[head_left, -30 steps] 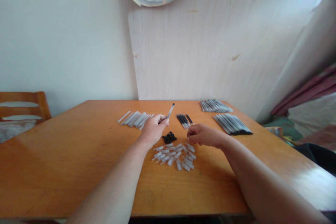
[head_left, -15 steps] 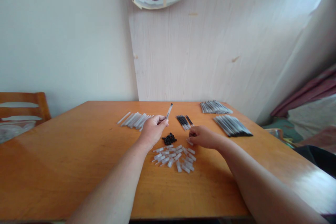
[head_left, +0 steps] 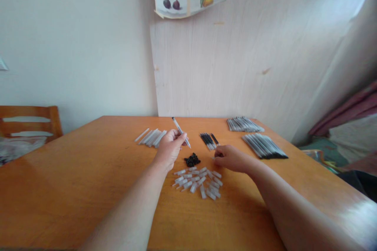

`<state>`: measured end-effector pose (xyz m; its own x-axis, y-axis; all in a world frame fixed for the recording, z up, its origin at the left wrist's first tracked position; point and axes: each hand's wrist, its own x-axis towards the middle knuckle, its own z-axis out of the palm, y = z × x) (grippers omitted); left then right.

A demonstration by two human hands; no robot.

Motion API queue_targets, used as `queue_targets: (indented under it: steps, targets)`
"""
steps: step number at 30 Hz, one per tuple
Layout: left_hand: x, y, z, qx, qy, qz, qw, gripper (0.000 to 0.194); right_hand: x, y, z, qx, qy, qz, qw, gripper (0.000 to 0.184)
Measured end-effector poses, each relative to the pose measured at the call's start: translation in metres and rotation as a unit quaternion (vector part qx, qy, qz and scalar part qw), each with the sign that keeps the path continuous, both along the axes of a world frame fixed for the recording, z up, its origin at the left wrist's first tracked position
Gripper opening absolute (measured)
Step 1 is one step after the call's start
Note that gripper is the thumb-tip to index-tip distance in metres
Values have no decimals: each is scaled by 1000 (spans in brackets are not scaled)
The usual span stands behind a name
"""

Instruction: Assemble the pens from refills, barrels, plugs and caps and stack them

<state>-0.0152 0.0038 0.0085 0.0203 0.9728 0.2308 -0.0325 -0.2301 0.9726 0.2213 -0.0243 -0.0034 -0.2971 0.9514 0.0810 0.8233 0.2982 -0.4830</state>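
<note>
Pen: the clear pen sits just below mid-frame, a bit left, slanting from its dark end at upper left to its tip at lower right, so the tip points over to the right hand's side.
Left hand: the left hand has its grip closed around that pen, tip poking out past the thumb.
Right hand: the right hand is well apart from the pen tip, right and a little lower. Fingers curled in; something pale at the fingertips, but honestly can't tell if it's gripped.
Clear caps: the loose clear caps are spread on the desk, lower middle of the frame, right hand nearer.
Black bits: the pile of black bits sits between the hands, just above the caps.
</note>
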Motion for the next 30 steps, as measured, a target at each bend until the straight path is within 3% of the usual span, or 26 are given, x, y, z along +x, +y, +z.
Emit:
queue_targets:
  steps: [5,9,17,30]
  targets:
    - [4,-5,3,-7,-36,-15,999,32,-22,-8,2,-91,195,-4,977,16]
    - [9,-9,4,-11,-47,-35,998,32,-36,-12,-1,-102,299,22,949,18]
    - [15,-13,1,-7,-43,-71,997,31,-41,-15,-1,-91,347,33,933,20]
    - [17,-15,0,-12,-26,-79,996,30,-42,-16,2,-100,366,25,925,21]
